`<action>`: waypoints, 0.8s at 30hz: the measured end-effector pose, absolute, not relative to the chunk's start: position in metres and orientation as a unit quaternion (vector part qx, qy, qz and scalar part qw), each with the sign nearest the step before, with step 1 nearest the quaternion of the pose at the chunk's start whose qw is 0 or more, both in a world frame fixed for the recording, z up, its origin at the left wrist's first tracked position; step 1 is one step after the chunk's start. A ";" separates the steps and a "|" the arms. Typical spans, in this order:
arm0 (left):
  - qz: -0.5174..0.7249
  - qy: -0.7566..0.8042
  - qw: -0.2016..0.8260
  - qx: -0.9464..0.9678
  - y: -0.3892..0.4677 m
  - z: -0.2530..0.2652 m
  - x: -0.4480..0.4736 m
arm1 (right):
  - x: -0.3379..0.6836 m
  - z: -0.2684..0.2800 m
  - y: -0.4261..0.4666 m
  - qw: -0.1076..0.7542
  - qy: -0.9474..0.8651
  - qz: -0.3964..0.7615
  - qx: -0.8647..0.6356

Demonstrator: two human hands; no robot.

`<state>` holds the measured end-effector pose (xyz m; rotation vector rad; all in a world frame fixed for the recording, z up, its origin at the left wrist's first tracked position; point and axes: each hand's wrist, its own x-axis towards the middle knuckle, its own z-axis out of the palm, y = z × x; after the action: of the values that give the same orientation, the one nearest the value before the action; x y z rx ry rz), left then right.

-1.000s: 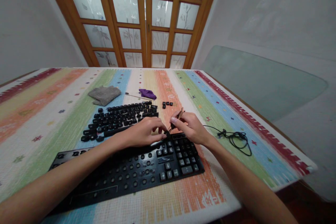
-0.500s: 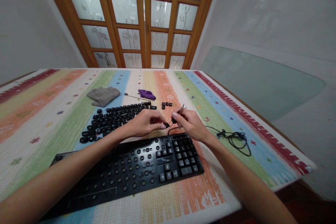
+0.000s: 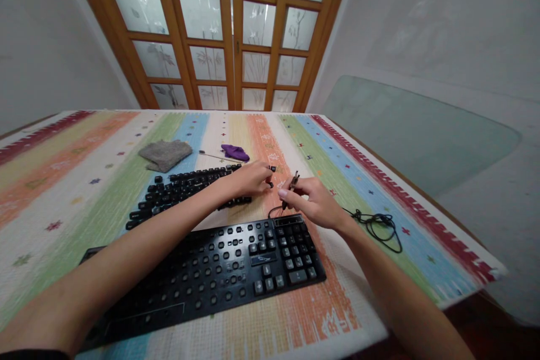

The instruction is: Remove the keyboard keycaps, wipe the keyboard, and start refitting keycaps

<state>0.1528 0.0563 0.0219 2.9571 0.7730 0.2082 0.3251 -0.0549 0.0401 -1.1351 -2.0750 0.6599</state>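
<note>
My left hand reaches over the cloth beyond the keyboard, fingers bent downward. A black keycap is at its thumb and fingertips; another keycap shows just past the fingers. My right hand is closed around a small slim tool, which looks like a keycap puller, held upright with its dark lower end above the cable. Below both hands lies the black keyboard. Its right side still carries keycaps, while bare switches show across the middle and left. My left forearm hides part of it.
Many loose keycaps lie in rows behind the keyboard. Beyond them are a grey cloth, a thin brush-like stick and a purple cloth. A coiled black cable rests at right on the striped tablecloth.
My left hand has moved away from the right hand, farther over the table to the keycaps lying there. The tool in my right hand has turned more upright.
</note>
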 end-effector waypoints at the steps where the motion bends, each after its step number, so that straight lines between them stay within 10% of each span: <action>1: 0.053 0.258 0.024 0.964 0.059 0.020 0.157 | 0.325 0.042 -0.056 0.312 -0.812 0.265 -0.417; 24: 0.063 0.308 -0.015 0.949 0.085 0.009 0.175 | 0.332 0.028 -0.047 0.223 -0.783 0.437 -0.382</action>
<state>0.1749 0.0846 0.0087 3.0097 0.9777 0.1998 0.3320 -0.0469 0.0282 -1.0551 -2.1614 1.2065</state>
